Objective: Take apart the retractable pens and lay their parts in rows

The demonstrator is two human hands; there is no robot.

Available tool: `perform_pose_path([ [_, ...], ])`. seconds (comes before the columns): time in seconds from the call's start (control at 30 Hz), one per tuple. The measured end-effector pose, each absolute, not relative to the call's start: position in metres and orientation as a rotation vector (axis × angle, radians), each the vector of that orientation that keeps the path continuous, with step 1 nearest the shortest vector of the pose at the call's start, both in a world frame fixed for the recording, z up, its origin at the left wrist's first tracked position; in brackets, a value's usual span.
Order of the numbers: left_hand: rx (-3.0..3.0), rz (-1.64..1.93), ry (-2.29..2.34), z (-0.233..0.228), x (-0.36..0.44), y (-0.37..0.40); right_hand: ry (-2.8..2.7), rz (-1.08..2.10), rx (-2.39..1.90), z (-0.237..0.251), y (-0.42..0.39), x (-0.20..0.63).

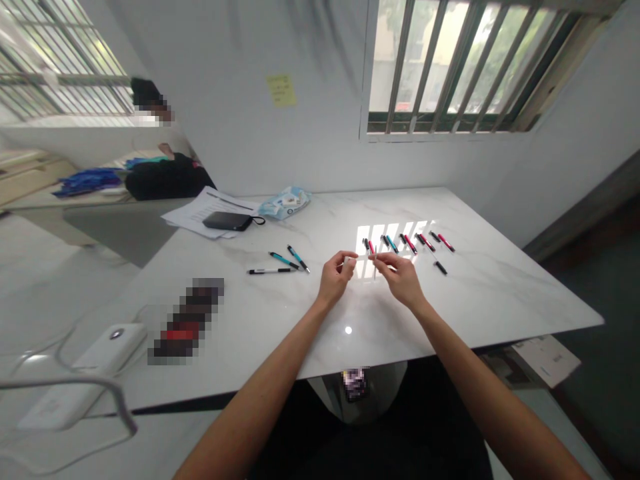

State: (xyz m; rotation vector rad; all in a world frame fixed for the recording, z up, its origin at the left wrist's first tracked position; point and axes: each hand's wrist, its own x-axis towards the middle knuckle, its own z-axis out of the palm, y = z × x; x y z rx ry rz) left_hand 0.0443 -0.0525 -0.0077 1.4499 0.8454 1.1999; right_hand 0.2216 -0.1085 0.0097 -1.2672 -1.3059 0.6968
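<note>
My right hand [400,277] pinches a thin, pale rod [375,270] that looks like a pen refill, held nearly upright over the white table [480,293]. Just to the left, my left hand [336,277] has thumb and fingers pressed together; whatever it grips is hidden or too small to name. Beyond my hands lies a row of pens taken apart, among them blue pen parts [390,244] and red pen parts [410,244]. Nearer sits a black pen piece [440,268]. Left of my hands rest two blue pens [284,261] and a white-and-black pen [270,271].
Papers [193,215], a black case [227,221] and a light blue packet [287,202] lie at the back left. A blurred-out dark object [187,323] is at the front left, near a white device [107,353] with cables. Another person [170,143] sits at the far left.
</note>
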Motion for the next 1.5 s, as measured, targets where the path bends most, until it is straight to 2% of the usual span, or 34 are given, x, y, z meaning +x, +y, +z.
perform_pose_path([
  [0.43,1.486,1.105,0.797,-0.001,0.046,-0.058,-1.489,0.685,-1.343,-0.014,-0.121,0.214],
  [0.73,1.367,1.255,0.886,-0.011,0.043,-0.045,-1.541,0.676,-1.379,-0.011,-0.129,0.233],
  [0.87,1.372,1.268,0.917,-0.014,0.04,-0.04,-1.485,0.545,-1.486,-0.006,-0.135,0.282],
  [1.13,1.475,1.214,0.908,-0.013,0.045,-0.044,-1.204,0.076,-1.878,-0.014,-0.147,0.403],
  [1.5,1.502,1.155,0.916,-0.012,0.044,-0.045,-1.306,-0.016,-2.071,-0.053,-0.157,0.414],
])
